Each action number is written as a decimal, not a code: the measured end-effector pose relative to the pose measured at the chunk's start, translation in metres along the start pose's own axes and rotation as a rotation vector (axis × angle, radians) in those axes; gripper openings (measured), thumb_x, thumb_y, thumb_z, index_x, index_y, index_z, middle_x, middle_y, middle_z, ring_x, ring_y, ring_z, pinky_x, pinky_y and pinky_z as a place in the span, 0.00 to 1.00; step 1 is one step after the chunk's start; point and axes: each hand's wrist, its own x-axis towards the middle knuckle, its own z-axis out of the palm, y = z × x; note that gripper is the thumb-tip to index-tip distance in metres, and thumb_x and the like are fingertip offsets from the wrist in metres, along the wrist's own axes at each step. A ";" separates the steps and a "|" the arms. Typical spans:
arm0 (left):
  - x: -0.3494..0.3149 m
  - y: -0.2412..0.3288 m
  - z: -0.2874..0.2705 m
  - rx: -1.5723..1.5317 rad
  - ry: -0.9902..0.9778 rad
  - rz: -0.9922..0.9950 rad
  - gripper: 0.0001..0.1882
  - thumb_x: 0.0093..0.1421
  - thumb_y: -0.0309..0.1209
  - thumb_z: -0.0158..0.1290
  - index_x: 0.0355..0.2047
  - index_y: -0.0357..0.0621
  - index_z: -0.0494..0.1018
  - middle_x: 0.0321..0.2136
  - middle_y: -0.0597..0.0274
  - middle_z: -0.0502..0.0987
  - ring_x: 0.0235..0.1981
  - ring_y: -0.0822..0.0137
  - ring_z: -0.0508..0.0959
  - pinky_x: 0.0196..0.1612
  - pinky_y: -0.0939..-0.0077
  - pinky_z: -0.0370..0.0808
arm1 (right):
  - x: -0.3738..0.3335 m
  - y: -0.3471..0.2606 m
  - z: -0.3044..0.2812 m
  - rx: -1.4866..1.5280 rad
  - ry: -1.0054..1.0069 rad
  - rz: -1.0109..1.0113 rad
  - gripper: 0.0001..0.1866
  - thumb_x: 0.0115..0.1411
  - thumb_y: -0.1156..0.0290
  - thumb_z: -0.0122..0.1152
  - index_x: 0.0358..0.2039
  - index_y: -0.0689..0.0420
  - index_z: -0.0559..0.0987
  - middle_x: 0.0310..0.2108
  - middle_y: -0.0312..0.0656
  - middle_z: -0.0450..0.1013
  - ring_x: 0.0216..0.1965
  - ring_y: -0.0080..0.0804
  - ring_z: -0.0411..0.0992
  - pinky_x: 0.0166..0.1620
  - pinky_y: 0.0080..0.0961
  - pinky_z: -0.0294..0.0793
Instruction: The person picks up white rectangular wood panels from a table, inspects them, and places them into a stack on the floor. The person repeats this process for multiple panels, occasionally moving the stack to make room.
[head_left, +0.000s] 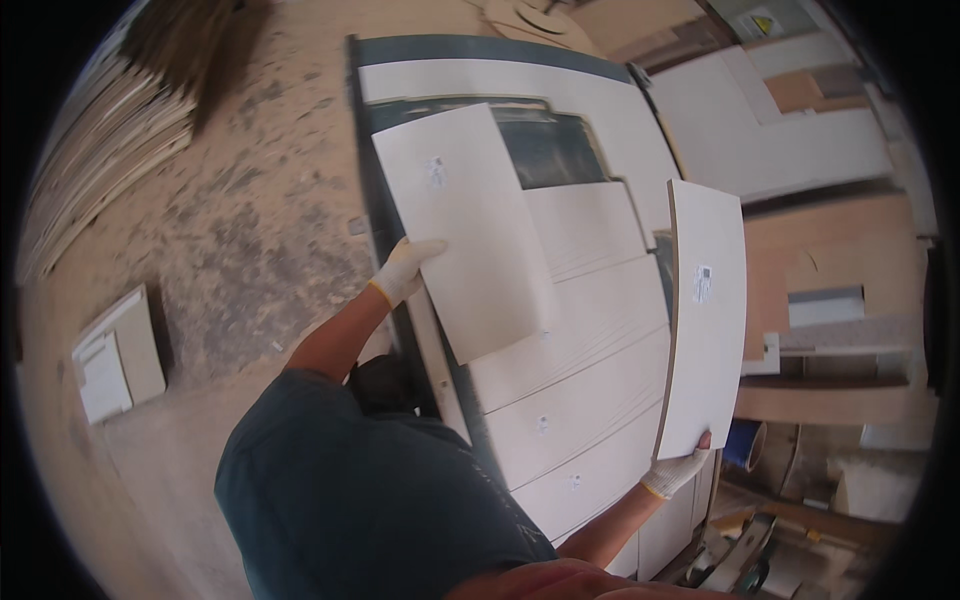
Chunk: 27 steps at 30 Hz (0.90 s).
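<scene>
White panels (455,250), flat, rectangular, in knit-gloved hands (402,270)

The gloved left hand (405,270) grips a wide white board (465,240) by its left edge, over a dark green table (550,150) that bears more white panels (590,345). The gloved right hand (677,472) holds a narrow white board (708,320) at its lower end. Sheets (120,150) are stacked on the floor (270,200) to the left.

L grip (406,268), R grip (678,472) clamped
</scene>
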 end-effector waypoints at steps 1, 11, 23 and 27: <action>-0.032 0.022 -0.024 0.015 -0.008 0.052 0.21 0.62 0.25 0.63 0.55 0.31 0.76 0.48 0.49 0.83 0.48 0.55 0.85 0.53 0.56 0.83 | -0.035 0.014 0.010 -0.002 0.008 0.008 0.32 0.67 0.61 0.59 0.67 0.62 0.68 0.63 0.51 0.71 0.61 0.48 0.73 0.64 0.44 0.75; -0.461 0.138 -0.330 -0.109 0.597 0.477 0.23 0.59 0.22 0.64 0.55 0.33 0.76 0.50 0.51 0.83 0.50 0.57 0.83 0.57 0.60 0.80 | -0.332 0.194 0.167 -0.108 -0.498 0.529 0.35 0.71 0.54 0.46 0.70 0.68 0.61 0.67 0.56 0.65 0.66 0.52 0.66 0.68 0.48 0.66; -0.844 0.155 -0.630 -0.481 1.473 0.642 0.14 0.60 0.28 0.64 0.45 0.36 0.81 0.37 0.54 0.83 0.38 0.59 0.83 0.41 0.65 0.79 | -0.658 0.417 0.328 -0.414 -0.781 0.936 0.31 0.64 0.67 0.59 0.67 0.59 0.68 0.62 0.46 0.71 0.64 0.45 0.69 0.67 0.46 0.67; -0.927 0.190 -0.722 -0.352 1.568 0.692 0.12 0.61 0.30 0.62 0.42 0.36 0.80 0.33 0.56 0.82 0.31 0.60 0.82 0.34 0.67 0.77 | -0.791 0.507 0.383 -0.455 -0.782 1.102 0.29 0.63 0.68 0.57 0.65 0.58 0.70 0.61 0.44 0.72 0.63 0.42 0.69 0.65 0.45 0.68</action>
